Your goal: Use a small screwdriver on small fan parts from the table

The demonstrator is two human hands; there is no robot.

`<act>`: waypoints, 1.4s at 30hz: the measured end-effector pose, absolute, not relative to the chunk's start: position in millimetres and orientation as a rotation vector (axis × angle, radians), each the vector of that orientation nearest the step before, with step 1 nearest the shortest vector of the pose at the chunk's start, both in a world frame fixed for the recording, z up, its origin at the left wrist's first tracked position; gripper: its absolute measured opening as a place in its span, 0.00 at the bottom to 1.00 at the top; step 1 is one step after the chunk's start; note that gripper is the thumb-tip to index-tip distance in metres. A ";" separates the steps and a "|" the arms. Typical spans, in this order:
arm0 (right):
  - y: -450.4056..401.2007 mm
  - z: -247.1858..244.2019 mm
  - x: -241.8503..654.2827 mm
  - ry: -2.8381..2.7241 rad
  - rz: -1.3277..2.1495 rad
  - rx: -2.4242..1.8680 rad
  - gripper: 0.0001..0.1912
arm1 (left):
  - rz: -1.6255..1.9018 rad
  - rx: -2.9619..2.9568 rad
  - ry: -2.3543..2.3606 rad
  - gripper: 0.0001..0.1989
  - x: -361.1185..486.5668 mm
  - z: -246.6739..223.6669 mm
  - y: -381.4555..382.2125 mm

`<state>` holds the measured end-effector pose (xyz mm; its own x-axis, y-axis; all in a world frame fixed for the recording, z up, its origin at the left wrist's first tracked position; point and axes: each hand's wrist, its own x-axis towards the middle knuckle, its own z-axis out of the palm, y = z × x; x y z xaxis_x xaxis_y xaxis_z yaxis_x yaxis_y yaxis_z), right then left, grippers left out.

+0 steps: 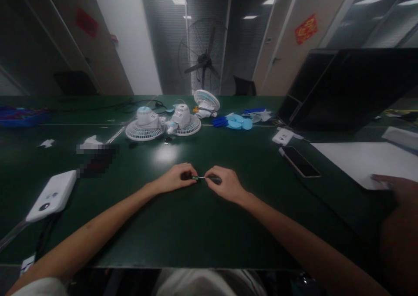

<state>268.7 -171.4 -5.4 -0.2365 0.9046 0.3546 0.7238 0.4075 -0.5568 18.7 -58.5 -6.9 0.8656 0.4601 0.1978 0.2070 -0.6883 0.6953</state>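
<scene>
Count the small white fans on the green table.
3. Left fan and middle fan lie grille down, side by side; right fan sits tilted behind them. None looks hidden.

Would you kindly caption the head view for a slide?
Left hand holds a green part, right hand aims a slim tool at it.

Two white desk fans point(146, 124) lie face down, side by side, on the green table point(163, 239). A third small fan point(206, 102) rests behind them to the right, its grille tilted upward. Light-blue fan blades point(239, 122) are located beside a dark-blue item point(220, 121). At right, a phone point(302, 163) lies between a small white device point(283, 136) and a white sheet point(352, 156); a black monitor point(355, 87) is positioned behind. A large floor fan point(204, 61) stands beyond the table.
</scene>
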 end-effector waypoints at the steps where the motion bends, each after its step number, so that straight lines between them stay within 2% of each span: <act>1: -171.2 -5.5 268.4 -2.030 0.357 -1.381 0.04 | 0.468 2.335 0.475 0.11 19.8 -7.0 -59.8; 21: -172.5 -5.4 267.7 -2.031 0.343 -1.392 0.02 | 0.497 2.367 0.425 0.11 16.6 -6.1 -58.6; 42: -171.0 -5.8 266.5 -2.115 0.349 -1.284 0.05 | 0.502 2.253 0.435 0.13 12.8 -9.3 -54.0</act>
<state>266.5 -171.0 -5.8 -0.3252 0.8667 0.3782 0.6994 0.4896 -0.5206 12.8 -54.0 -9.3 0.8639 0.4547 0.2166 0.1504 -0.6433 0.7507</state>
